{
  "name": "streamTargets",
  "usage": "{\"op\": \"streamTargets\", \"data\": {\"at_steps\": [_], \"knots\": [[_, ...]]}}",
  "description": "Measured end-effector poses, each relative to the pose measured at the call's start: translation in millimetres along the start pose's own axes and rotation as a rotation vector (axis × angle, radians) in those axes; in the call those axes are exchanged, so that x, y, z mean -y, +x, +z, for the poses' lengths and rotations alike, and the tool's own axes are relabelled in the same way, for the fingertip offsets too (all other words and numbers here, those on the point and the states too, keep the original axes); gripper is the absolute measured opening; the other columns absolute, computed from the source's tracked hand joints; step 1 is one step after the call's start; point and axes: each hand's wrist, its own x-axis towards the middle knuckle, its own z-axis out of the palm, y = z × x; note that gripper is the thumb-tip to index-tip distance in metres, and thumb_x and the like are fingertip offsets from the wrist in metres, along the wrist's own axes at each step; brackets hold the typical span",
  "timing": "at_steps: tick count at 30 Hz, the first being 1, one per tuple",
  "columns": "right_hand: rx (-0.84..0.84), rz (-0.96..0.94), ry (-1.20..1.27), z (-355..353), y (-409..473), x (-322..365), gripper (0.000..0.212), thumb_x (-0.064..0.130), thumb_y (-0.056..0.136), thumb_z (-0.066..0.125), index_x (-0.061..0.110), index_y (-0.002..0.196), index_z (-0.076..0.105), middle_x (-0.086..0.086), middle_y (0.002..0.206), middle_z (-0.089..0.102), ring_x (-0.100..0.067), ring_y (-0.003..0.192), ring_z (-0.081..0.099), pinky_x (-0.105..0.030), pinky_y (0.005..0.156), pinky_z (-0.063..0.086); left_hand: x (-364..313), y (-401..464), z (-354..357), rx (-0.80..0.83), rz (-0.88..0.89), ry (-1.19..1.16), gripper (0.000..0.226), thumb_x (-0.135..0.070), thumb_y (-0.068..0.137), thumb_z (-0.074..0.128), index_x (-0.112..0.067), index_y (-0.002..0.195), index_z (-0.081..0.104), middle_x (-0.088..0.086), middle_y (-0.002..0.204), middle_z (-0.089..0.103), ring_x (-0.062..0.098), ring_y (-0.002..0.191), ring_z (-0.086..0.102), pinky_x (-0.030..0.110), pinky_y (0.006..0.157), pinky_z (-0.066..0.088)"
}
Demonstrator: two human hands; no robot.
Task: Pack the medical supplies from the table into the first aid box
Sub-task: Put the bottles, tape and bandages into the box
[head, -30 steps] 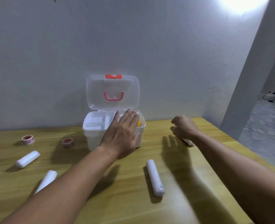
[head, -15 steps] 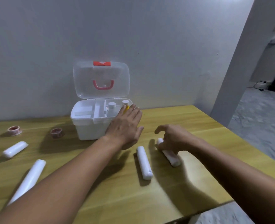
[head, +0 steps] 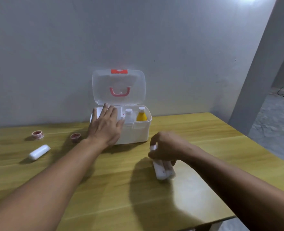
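The white first aid box (head: 136, 130) stands open against the wall, its clear lid (head: 118, 85) upright. Inside stand a yellow bottle (head: 141, 115) and a clear bottle with a white cap (head: 128, 115). My left hand (head: 105, 125) lies flat with spread fingers over the box's left front rim. My right hand (head: 167, 148) is closed on two white bandage rolls (head: 163, 170), held side by side just above the table in front of the box. Another white roll (head: 39, 152) lies at the left. Two red-and-white tape rolls (head: 37, 135) (head: 75, 137) sit left of the box.
The wooden table (head: 104, 189) ends at a front edge at the lower right and a right edge beside a grey floor. A grey wall stands right behind the box, and a pillar rises at the right.
My right hand has gathered both white rolls in front of the box and lifted them. My left hand has shifted from the box's right front to its left rim. The view has turned left.
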Motion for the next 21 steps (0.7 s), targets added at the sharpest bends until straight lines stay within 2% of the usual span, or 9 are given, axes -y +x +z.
{"op": "streamTargets", "data": {"at_steps": [2, 5, 8, 11, 16, 19, 21], "knots": [[-0.245, -0.029, 0.105, -16, 5, 4, 0.027, 0.032, 0.08, 0.066, 0.021, 0.104, 0.067, -0.006, 0.092, 0.068, -0.028, 0.075, 0.07, -0.036, 0.06, 0.058, 5, -1, 3, 0.074, -0.042, 0.032, 0.057, -0.043, 0.099, 0.02, -0.008, 0.143, 0.03, 0.004, 0.159, 0.024, 0.021, 0.15, 0.006, 0.052, 0.12, 0.001], [-0.674, -0.125, 0.234, -42, 18, 16, 0.035, 0.039, 0.08, 0.068, 0.025, 0.112, 0.064, -0.003, 0.102, 0.058, -0.026, 0.091, 0.06, -0.035, 0.077, 0.049, 5, -1, 7, 0.124, -0.05, 0.062, 0.06, -0.044, 0.099, 0.018, -0.009, 0.147, 0.025, 0.003, 0.161, 0.019, 0.019, 0.151, 0.002, 0.052, 0.12, -0.004], [-0.895, -0.225, 0.309, -53, 37, 28, 0.036, 0.035, 0.08, 0.071, 0.02, 0.112, 0.065, -0.011, 0.114, 0.058, -0.03, 0.092, 0.061, -0.041, 0.082, 0.052, 4, 0, 6, 0.117, -0.021, 0.112, 0.059, -0.041, 0.099, 0.016, -0.008, 0.147, 0.025, 0.006, 0.161, 0.018, 0.022, 0.151, 0.004, 0.056, 0.119, 0.001], [-0.936, -0.296, 0.242, -44, 56, 36, 0.036, 0.03, 0.08, 0.074, 0.013, 0.109, 0.064, -0.015, 0.117, 0.056, -0.036, 0.087, 0.063, -0.044, 0.075, 0.055, 5, -2, 6, 0.111, -0.022, 0.096, 0.06, -0.042, 0.1, 0.02, -0.007, 0.148, 0.024, 0.007, 0.161, 0.018, 0.021, 0.151, 0.006, 0.054, 0.119, 0.001], [-0.811, -0.328, 0.043, -8, 73, 35, 0.04, 0.033, 0.08, 0.073, 0.009, 0.109, 0.061, -0.016, 0.117, 0.054, -0.033, 0.081, 0.065, -0.043, 0.069, 0.06, 7, -1, 3, 0.176, -0.03, 0.093, 0.063, -0.046, 0.099, 0.02, -0.01, 0.151, 0.017, 0.003, 0.163, 0.01, 0.019, 0.151, 0.0, 0.05, 0.121, -0.003], [-0.752, -0.292, 0.02, 8, 74, 31, 0.034, 0.036, 0.085, 0.068, 0.011, 0.108, 0.064, -0.014, 0.114, 0.055, -0.033, 0.078, 0.065, -0.042, 0.065, 0.057, 7, 0, 1, 0.195, -0.047, 0.07, 0.064, -0.046, 0.099, 0.021, -0.011, 0.152, 0.012, 0.003, 0.163, 0.006, 0.018, 0.151, -0.002, 0.05, 0.121, -0.004], [-0.744, -0.272, 0.031, 15, 71, 28, 0.028, 0.036, 0.09, 0.06, 0.013, 0.104, 0.068, -0.013, 0.111, 0.059, -0.033, 0.079, 0.064, -0.034, 0.065, 0.048, 8, 0, 1, 0.193, -0.044, 0.052, 0.065, -0.046, 0.099, 0.024, -0.012, 0.152, 0.011, 0.002, 0.163, 0.005, 0.018, 0.151, -0.003, 0.048, 0.121, -0.005]]}}
